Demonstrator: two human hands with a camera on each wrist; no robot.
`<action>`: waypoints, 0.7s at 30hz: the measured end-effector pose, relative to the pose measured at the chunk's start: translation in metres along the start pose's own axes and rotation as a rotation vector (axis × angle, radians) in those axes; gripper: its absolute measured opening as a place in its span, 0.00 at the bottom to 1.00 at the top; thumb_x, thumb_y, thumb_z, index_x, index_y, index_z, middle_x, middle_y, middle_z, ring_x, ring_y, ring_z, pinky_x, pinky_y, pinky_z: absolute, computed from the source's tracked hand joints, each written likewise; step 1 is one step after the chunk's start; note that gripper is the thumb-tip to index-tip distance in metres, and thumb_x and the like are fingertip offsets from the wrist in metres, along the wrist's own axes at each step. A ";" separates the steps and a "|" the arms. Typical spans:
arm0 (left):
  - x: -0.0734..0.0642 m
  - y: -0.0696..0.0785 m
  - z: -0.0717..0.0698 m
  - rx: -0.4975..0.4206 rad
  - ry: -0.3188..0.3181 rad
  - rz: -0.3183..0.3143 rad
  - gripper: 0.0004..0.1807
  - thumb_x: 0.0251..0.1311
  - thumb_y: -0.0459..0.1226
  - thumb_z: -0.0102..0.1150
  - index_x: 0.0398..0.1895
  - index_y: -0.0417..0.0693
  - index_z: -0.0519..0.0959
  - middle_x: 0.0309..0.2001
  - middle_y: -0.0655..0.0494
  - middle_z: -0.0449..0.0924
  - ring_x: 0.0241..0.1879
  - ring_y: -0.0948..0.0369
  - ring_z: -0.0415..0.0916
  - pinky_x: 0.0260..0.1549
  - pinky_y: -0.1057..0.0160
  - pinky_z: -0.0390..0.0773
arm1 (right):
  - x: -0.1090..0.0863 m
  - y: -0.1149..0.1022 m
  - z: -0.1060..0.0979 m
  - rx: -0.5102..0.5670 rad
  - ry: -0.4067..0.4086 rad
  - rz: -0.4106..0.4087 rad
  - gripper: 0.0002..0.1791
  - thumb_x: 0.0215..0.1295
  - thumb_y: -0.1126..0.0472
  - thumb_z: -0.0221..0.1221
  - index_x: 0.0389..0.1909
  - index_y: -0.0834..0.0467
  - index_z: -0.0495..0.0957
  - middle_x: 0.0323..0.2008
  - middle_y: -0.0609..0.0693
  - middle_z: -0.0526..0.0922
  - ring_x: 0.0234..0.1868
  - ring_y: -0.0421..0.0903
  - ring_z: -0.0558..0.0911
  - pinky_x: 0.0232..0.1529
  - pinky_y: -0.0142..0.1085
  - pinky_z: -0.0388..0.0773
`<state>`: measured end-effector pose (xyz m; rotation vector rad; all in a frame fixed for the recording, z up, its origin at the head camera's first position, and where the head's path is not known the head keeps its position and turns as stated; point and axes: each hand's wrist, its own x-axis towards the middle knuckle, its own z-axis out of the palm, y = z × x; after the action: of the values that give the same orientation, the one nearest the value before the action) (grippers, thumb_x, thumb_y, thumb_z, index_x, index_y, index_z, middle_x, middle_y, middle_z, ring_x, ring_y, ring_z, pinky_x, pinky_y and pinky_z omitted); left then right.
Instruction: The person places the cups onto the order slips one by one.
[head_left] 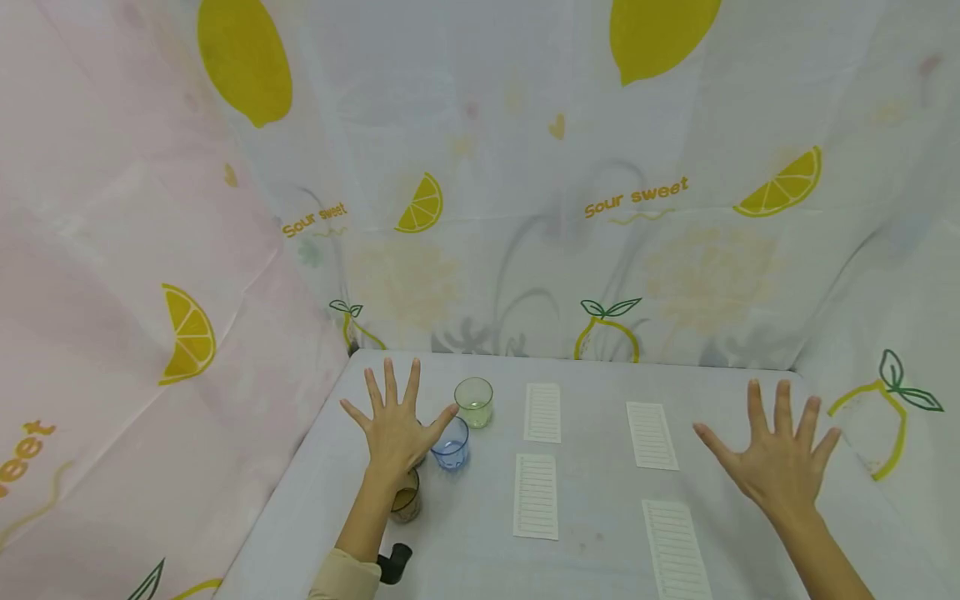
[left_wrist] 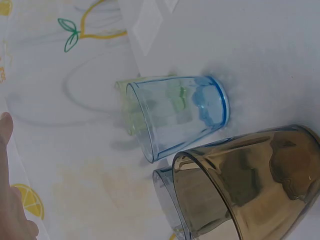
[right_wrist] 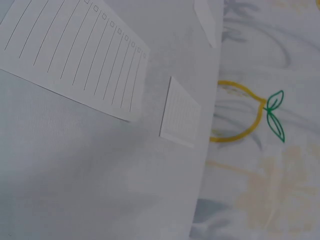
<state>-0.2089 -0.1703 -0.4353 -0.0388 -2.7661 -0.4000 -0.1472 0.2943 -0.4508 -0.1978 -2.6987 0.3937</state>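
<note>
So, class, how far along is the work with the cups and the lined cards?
Nothing looks done: the green cup, blue cup and brown cup stand clustered at the table's left, apart from the four lined cards. Nothing is in hand: the left hand and right hand are spread open, holding nothing. Any handling of cups or cards is left.

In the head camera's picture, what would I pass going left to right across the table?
Left hand → blue cup → green cup → lined paper slips, from the nearest-left one to one at the far right → right hand.
</note>
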 end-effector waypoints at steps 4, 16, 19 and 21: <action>-0.001 -0.001 0.000 0.009 -0.021 -0.008 0.51 0.50 0.73 0.43 0.74 0.64 0.45 0.74 0.43 0.31 0.70 0.45 0.15 0.53 0.28 0.15 | -0.003 0.000 0.001 0.001 -0.004 -0.001 0.56 0.55 0.28 0.52 0.74 0.58 0.43 0.71 0.69 0.39 0.68 0.71 0.28 0.57 0.73 0.24; -0.005 -0.009 0.000 0.020 -0.096 -0.072 0.53 0.49 0.75 0.40 0.75 0.63 0.44 0.74 0.42 0.31 0.70 0.43 0.16 0.53 0.28 0.15 | -0.004 0.005 0.012 0.183 -0.060 -0.110 0.49 0.62 0.40 0.55 0.73 0.63 0.43 0.67 0.76 0.47 0.63 0.79 0.50 0.57 0.72 0.46; -0.010 -0.013 -0.001 0.001 -0.125 -0.095 0.53 0.49 0.75 0.39 0.75 0.61 0.43 0.74 0.41 0.32 0.71 0.42 0.19 0.54 0.27 0.19 | -0.002 0.005 0.017 0.317 -0.076 -0.142 0.47 0.62 0.46 0.58 0.71 0.66 0.46 0.67 0.77 0.48 0.63 0.78 0.51 0.57 0.72 0.48; -0.014 -0.016 -0.001 -0.019 -0.136 -0.107 0.53 0.50 0.75 0.40 0.75 0.60 0.43 0.74 0.40 0.34 0.71 0.42 0.22 0.56 0.26 0.22 | 0.000 0.004 0.021 0.388 -0.084 -0.160 0.46 0.61 0.50 0.60 0.70 0.69 0.48 0.67 0.76 0.49 0.63 0.77 0.52 0.56 0.71 0.50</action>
<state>-0.1968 -0.1852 -0.4431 0.0813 -2.9071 -0.4677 -0.1557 0.2932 -0.4705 0.1482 -2.6284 0.8773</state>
